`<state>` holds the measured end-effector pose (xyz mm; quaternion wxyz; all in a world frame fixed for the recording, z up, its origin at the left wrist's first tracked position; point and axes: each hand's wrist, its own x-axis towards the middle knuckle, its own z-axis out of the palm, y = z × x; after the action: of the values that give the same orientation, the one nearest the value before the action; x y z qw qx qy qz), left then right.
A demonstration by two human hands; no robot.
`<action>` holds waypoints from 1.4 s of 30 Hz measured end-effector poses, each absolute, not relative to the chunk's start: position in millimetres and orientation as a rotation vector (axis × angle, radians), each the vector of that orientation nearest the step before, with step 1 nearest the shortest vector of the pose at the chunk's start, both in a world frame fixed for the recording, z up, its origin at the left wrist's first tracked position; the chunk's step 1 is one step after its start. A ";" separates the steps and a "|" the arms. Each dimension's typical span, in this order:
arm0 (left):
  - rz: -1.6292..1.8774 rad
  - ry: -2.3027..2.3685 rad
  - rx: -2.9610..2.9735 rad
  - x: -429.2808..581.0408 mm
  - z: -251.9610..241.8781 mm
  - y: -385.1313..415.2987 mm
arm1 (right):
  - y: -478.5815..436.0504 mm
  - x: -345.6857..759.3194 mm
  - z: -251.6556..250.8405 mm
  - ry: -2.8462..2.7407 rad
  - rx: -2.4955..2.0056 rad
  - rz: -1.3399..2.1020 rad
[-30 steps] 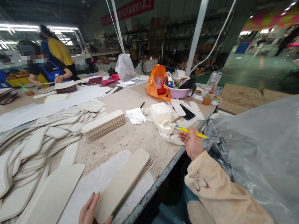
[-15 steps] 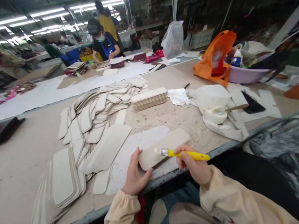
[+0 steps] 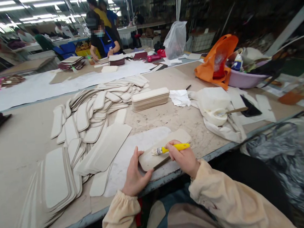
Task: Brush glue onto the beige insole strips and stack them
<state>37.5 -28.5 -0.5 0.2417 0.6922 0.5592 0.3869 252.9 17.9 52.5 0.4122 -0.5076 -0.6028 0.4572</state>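
My right hand point(image 3: 185, 161) grips a yellow-handled paintbrush point(image 3: 178, 147), its pale bristles resting on the top face of a small stack of beige rounded panels point(image 3: 150, 161). Around the near left end of that stack, my left hand point(image 3: 136, 175) has its thumb on the near edge and its fingers along the far side. Under the stack lies a white paper sheet point(image 3: 133, 141). Left of it, a fan of similar panels point(image 3: 109, 144) is spread out. To the right, a white glue tub point(image 3: 218, 116) sits in a whitish wrapping with a stick lying across it.
Loose panels point(image 3: 81, 116) heap up at left, with another fan point(image 3: 56, 175) near the front edge. A neat panel stack point(image 3: 150, 99) stands behind. At right are an orange bag point(image 3: 216, 62), a purple basin point(image 3: 247, 78) and a dark phone point(image 3: 250, 106). A co-worker point(image 3: 104, 42) works across.
The brush and my right hand have shifted left along the top panel, and the handle is now more level. My left hand keeps its place on the stack. The view has turned slightly.
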 end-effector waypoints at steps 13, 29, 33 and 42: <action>1.034 1.570 2.000 36.0 -1.2 -27.0 | 34.5 336.6 71.6 -2.024 -1.458 0.115; 1.084 1.535 1.923 35.9 -3.6 -27.0 | -28.7 228.1 73.7 -2.232 -0.937 0.621; 1.039 1.561 1.935 37.3 0.3 -27.7 | -11.0 250.4 70.5 -1.755 -1.186 1.083; 0.970 1.614 2.004 33.7 -2.3 -26.9 | 34.6 378.5 81.2 -1.342 -1.478 0.701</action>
<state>33.7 -26.9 -2.3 0.1947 0.7149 0.5756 0.3460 378.5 34.6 81.2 0.4904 -0.6087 -0.5528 0.2888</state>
